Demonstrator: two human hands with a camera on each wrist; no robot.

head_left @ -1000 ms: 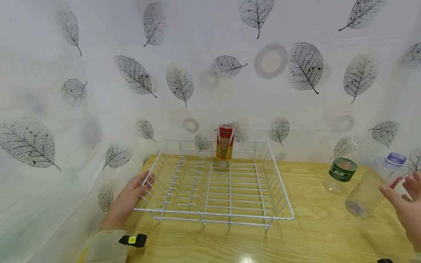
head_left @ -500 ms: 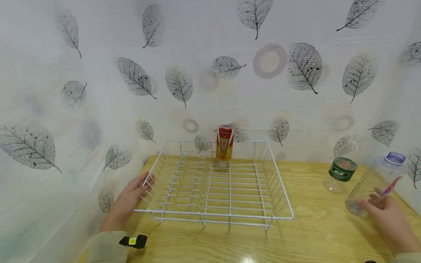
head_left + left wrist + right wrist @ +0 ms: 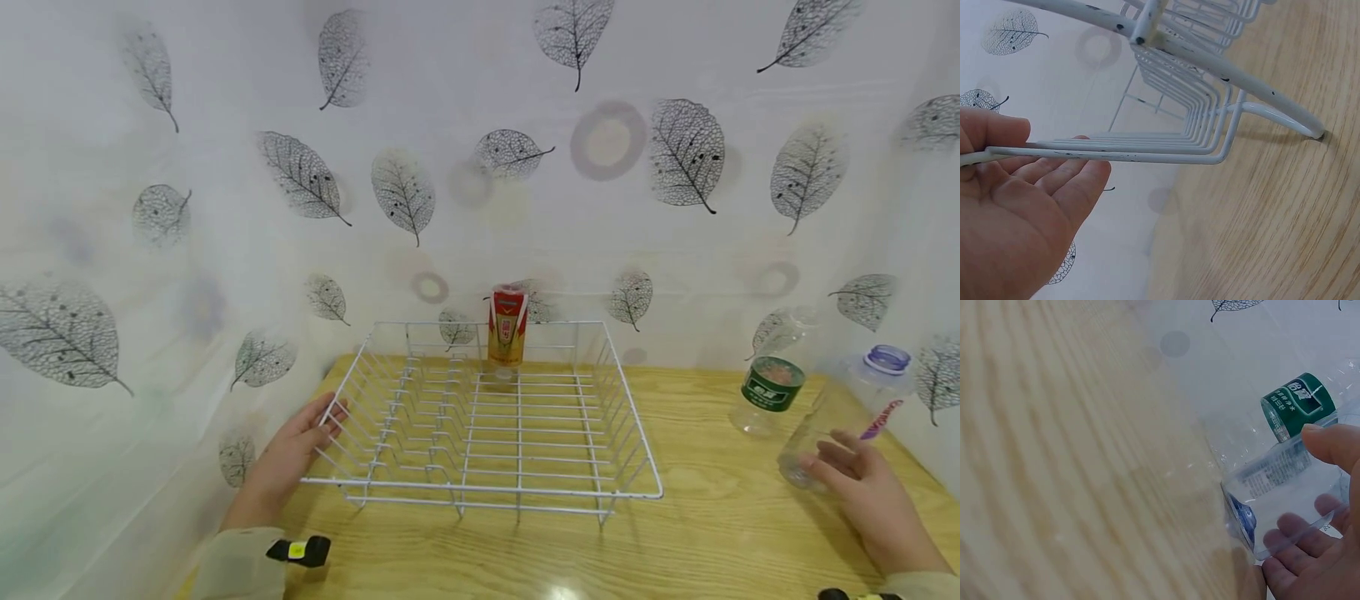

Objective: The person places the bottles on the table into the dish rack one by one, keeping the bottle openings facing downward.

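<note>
Left hand (image 3: 288, 446) pinches the white wire rack (image 3: 519, 433); right hand (image 3: 870, 487) curls round a clear bottle (image 3: 849, 400) (purple-necked)

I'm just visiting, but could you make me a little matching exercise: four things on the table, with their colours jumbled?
Things:
1. Wire rack
2. Nearer clear bottle
3. Farther clear bottle
4. Container at the rack's far side

Colours:
A. Green label
B. Red and gold
C. White all over
D. Purplish-blue neck

Pairs: 1-C, 2-D, 3-A, 4-B
</note>
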